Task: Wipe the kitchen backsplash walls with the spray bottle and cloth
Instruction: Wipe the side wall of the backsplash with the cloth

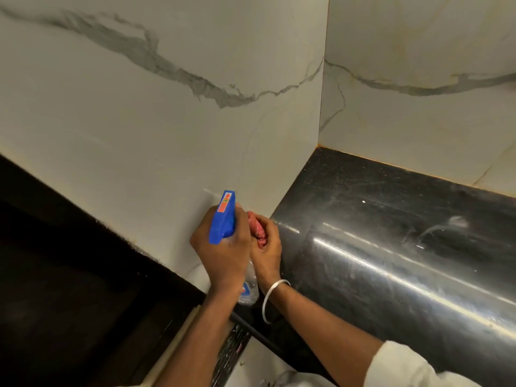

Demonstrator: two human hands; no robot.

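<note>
White sleeve (405, 367) was right at the bottom edge, on the right arm, with a silver bangle (275, 298) round that wrist. The left hand (220, 252) was wrapped round the neck of the bottle (223, 219), so you mostly saw the blue trigger head sticking up out of the fist, plus a bit of clear body below it. The nozzle end pointed at the wall (139, 121), very close, but I couldn't tell if it touched. The right hand (266, 247) was pressed up against the left one, fingers curled round a bunched-up red cloth (257, 226). The cloth sat right at the corner where the white marble-look wall met the black surface (391, 219). The surface was glossy, with pale smears and scratches. A back wall (418, 121) in the same marble look ran along its far edge on the right.
</note>
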